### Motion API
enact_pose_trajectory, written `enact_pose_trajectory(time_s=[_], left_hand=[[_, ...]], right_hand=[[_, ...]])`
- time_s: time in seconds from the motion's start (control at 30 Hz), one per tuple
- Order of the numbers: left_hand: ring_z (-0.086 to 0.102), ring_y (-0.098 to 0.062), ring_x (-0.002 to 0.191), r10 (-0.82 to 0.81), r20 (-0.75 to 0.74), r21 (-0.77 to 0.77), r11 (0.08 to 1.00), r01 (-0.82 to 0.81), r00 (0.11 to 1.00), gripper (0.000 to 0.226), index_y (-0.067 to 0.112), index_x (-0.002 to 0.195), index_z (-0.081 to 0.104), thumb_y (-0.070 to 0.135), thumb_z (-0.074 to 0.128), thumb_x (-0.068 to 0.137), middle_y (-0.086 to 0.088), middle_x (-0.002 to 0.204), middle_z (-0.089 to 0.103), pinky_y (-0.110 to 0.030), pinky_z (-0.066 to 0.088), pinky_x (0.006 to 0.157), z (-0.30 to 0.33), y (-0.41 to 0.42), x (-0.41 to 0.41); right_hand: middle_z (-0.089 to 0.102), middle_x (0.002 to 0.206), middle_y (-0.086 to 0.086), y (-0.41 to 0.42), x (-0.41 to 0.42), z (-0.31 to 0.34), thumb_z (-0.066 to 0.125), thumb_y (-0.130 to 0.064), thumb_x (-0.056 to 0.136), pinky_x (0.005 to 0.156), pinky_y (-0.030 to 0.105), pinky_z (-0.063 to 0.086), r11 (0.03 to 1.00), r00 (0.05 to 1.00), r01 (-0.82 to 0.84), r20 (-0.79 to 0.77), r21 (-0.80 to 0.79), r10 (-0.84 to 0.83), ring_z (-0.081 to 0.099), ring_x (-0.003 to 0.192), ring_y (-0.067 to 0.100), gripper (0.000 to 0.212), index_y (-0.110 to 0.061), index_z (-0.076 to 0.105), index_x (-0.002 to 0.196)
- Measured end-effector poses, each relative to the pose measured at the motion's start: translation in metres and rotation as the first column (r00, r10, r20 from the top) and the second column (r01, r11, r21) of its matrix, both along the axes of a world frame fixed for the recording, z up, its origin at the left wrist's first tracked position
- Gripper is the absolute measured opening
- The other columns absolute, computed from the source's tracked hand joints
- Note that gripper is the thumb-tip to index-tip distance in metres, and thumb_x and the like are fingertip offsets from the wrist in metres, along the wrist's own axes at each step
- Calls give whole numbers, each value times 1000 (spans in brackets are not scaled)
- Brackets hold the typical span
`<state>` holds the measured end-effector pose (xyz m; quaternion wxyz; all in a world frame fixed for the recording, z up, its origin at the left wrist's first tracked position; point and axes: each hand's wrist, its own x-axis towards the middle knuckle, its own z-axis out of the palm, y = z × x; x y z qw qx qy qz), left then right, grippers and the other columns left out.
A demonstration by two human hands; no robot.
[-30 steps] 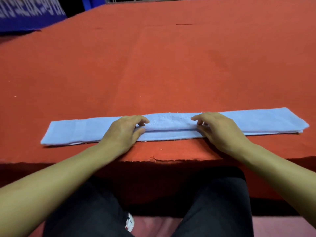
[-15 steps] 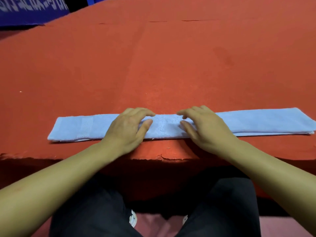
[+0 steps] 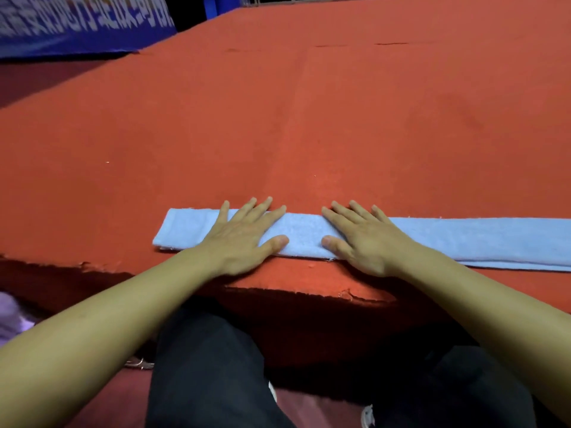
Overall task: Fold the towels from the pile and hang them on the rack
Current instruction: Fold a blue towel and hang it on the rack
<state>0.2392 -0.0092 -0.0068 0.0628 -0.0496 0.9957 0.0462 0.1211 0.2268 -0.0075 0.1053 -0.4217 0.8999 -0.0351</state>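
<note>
A light blue towel [image 3: 463, 239], folded into a long narrow strip, lies along the near edge of the red-covered table [image 3: 309, 118]. Its right end runs out of the frame. My left hand [image 3: 241, 239] lies flat on the strip near its left part, fingers straight and spread. My right hand [image 3: 361, 239] presses flat on the strip just right of the middle, fingers straight too. A short bare stretch of towel shows between the two hands. No rack and no pile of towels are in view.
The table's ragged front edge [image 3: 309, 291] is just under my wrists, with my dark-trousered legs below it. A blue banner [image 3: 77, 23] with white lettering stands at the far left. Something pale purple [image 3: 12, 319] lies low at the left edge.
Both hands have gone from curled fingers at the towel's middle to lying flat with fingers straight. The view has shifted, so the towel now sits further right in frame.
</note>
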Motion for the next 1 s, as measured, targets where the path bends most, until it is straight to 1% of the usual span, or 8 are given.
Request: enact_pose_trajectory(time_s=[0.1, 0.23, 0.37, 0.5, 0.63, 0.8, 0.9, 1.0], left_hand=[[-10, -8, 150, 19, -43, -45, 999, -20, 999, 77, 50, 151, -5, 78, -1, 80, 17, 163, -8, -54, -11, 119, 0, -17, 5], [-9, -9, 151, 109, 41, -2, 994, -110, 993, 73, 51, 151, -6, 77, 8, 84, 17, 163, -9, -57, -9, 118, -8, -33, 14], [-9, -14, 151, 112, 59, 0, 994, -112, 992, 76, 51, 151, -5, 80, 7, 82, 15, 163, -9, -62, -9, 116, 3, -23, 8], [-7, -13, 151, -23, -80, 33, 999, 25, 997, 82, 49, 152, 1, 81, 1, 77, 17, 163, -5, -63, -8, 116, 20, 28, -18], [-4, -11, 151, -172, -84, 71, 981, 178, 981, 63, 46, 154, 6, 66, 17, 95, 16, 164, -2, -60, -6, 117, 22, 106, -64], [-8, -12, 151, -310, 2, 34, 950, 309, 951, 62, 44, 154, -2, 64, 13, 96, 15, 164, -8, -62, -7, 117, 5, 173, -108], [-11, -12, 151, -340, 73, -26, 939, 343, 938, 67, 46, 151, -12, 69, 4, 90, 14, 163, -12, -60, -6, 117, -11, 178, -111], [-12, -11, 151, -347, 84, -34, 936, 351, 934, 73, 48, 149, -17, 73, -4, 82, 15, 163, -14, -59, -5, 118, -13, 176, -113]], right_hand=[[-6, 164, -14, 5, 0, 2, 15, -65, 95, 120, 49, -10, 999, 999, 36, -34, -26, -37, -9, 151, 15, 67, -41, -2, 155], [-3, 164, -14, 11, 2, -8, 6, -70, 88, 119, 54, -8, 997, 996, 75, -50, 16, -74, -5, 152, 15, 71, -44, -3, 154], [-3, 164, -14, 14, 1, -3, 12, -69, 92, 120, 53, -7, 997, 997, 80, -25, -1, -80, -4, 152, 15, 67, -45, -1, 154], [-3, 164, -15, 40, -3, 9, 17, -64, 96, 119, 52, -7, 990, 989, 128, -62, -60, -132, -6, 152, 14, 63, -45, 2, 154], [-2, 164, -13, 95, -24, 8, 18, -63, 97, 119, 54, -3, 968, 963, 249, -100, -36, -251, -3, 152, 16, 62, -43, 4, 154], [4, 165, -10, 183, -61, -8, 16, -67, 94, 119, 58, -1, 881, 880, 472, -73, 19, -470, 1, 152, 19, 64, -45, 8, 154], [2, 165, -10, 209, -69, -11, 15, -69, 93, 119, 57, -2, 855, 855, 517, -59, 34, -515, 0, 152, 20, 65, -46, 6, 153], [1, 165, -11, 228, -70, -13, 15, -71, 92, 118, 59, -4, 839, 839, 543, -50, 37, -541, -2, 152, 22, 66, -48, 4, 153]])
